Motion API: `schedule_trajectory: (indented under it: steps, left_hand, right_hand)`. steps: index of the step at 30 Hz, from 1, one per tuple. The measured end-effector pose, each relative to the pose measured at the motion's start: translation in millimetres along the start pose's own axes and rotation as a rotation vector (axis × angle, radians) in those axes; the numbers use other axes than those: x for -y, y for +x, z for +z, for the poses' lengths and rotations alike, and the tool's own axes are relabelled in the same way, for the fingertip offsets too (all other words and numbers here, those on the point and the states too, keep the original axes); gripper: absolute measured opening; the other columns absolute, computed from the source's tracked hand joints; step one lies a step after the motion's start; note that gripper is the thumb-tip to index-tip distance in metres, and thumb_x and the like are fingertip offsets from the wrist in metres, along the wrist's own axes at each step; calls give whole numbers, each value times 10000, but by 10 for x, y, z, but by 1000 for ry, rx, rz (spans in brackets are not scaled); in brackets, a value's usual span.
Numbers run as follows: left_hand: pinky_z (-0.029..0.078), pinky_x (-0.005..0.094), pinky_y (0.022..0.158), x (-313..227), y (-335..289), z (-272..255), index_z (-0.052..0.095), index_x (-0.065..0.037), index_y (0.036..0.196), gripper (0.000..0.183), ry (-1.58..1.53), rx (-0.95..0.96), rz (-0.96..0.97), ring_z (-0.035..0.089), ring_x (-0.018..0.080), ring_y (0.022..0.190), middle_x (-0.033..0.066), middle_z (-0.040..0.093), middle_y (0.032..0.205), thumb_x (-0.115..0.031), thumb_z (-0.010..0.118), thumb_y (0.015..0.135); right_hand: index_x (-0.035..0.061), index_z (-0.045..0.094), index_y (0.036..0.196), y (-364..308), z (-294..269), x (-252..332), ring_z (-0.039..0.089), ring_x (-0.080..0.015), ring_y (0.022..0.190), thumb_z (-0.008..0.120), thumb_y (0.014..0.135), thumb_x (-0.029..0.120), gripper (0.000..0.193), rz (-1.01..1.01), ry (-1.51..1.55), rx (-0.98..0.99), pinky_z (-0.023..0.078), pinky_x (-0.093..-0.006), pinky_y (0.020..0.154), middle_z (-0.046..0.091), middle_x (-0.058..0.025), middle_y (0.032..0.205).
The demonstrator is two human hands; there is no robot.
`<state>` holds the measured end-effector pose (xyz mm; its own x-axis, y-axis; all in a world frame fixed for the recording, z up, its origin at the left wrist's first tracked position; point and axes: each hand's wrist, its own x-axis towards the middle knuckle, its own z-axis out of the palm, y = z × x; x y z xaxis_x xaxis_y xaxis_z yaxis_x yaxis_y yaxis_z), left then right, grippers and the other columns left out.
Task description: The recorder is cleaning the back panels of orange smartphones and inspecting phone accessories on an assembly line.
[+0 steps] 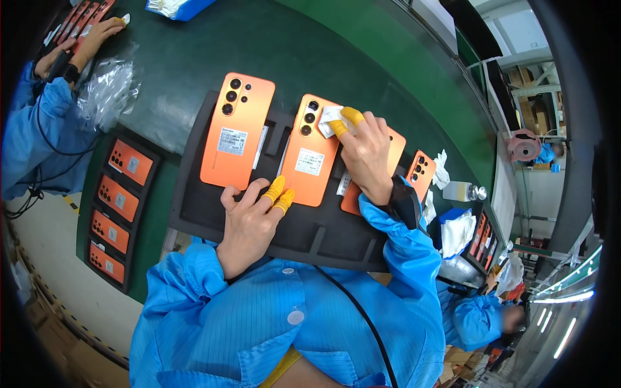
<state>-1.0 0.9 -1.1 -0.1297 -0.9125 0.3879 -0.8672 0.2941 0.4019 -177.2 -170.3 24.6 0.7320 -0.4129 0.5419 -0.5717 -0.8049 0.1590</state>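
Note:
Several orange phones lie back up in a black foam tray (291,242) in front of me. My right hand (367,155) pinches a folded white cloth (328,116) against the middle phone (314,184), beside its camera lenses. Yellow finger cots cover fingertips on both hands. My left hand (249,223) rests its fingertips on the lower left edge of that same phone, fingers apart. To the left is another phone (239,123) with a white label. A third phone (396,149) is partly hidden under my right hand, and a smaller-looking phone (422,169) sits farther right.
A second tray (132,258) of orange phones stands left. At the upper left, a co-worker's hands (97,42) handle phones near clear plastic bags (110,90). Right of me are a clear bottle (462,191) and a blue box (446,223) of white wipes. A black cable crosses my front.

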Motion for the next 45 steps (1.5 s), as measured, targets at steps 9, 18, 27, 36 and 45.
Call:
schedule_trajectory:
  steps: [9, 18, 27, 36, 45]
  left_hand:
    - [217, 404, 855, -6, 22, 8, 718, -57, 861, 159, 9, -56, 19, 551, 181, 1013, 49, 649, 865, -90, 637, 727]
    - [238, 423, 878, -11, 11, 9, 721, -74, 931, 247, 4, -23, -15, 552, 183, 1020, 55, 663, 963, -33, 670, 692]
    - [220, 409, 863, -1, 5, 4, 712, -55, 858, 153, 7, -51, 18, 552, 183, 1019, 53, 652, 893, -100, 634, 734]
    - [225, 407, 859, -8, 27, 2, 712, -55, 873, 169, 21, -59, 27, 552, 181, 1020, 54, 655, 901, -100, 632, 731]
    - [243, 417, 833, 12, 2, -3, 714, -75, 934, 260, -9, -26, 2, 555, 181, 1005, 41, 656, 946, -36, 662, 683]
  right_hand:
    - [27, 668, 737, 1, -7, -14, 491, -211, 737, 643, 675, 82, 86, -28, 29, 10, 378, -350, 639, 519, -70, 739]
    - [24, 672, 750, -97, 10, 24, 476, -216, 712, 641, 657, 60, 104, 13, 52, 58, 364, -351, 621, 494, -70, 706]
    - [23, 645, 696, -115, -35, 119, 479, -211, 702, 659, 634, 54, 71, -4, 31, 22, 369, -345, 611, 488, -67, 696]
    - [31, 639, 681, -91, -40, 115, 482, -213, 711, 666, 632, 78, 73, -26, 28, 35, 367, -345, 618, 480, -57, 692]
    - [36, 640, 670, -185, -71, 129, 480, -218, 703, 674, 626, 75, 68, -37, 38, 44, 362, -347, 615, 484, -59, 682]
